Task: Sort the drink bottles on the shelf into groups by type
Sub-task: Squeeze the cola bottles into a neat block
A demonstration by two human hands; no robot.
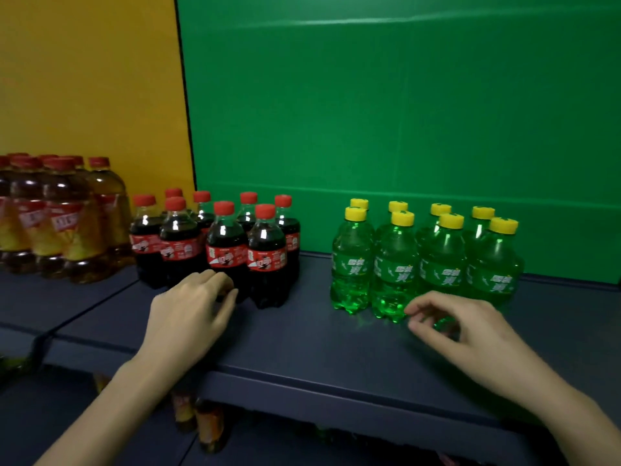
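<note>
Backdrop splits into a yellow panel point(87, 72) on the left and a green panel point(403, 112) on the right, joined by a dark seam point(185, 102), with blurred orange-labelled items point(208, 422) beneath.

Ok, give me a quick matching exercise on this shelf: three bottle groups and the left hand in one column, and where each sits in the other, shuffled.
Column one:
1. dark cola bottles with red caps
2. green plastic soda bottles with yellow caps
3. amber tea bottles with red caps
4. left hand

Column two:
A. far left, against the yellow wall
B. right side of the shelf
C. at the base of the front cola bottles
D. middle, before the yellow-green wall join

Pairs: 1-D, 2-B, 3-A, 4-C
</note>
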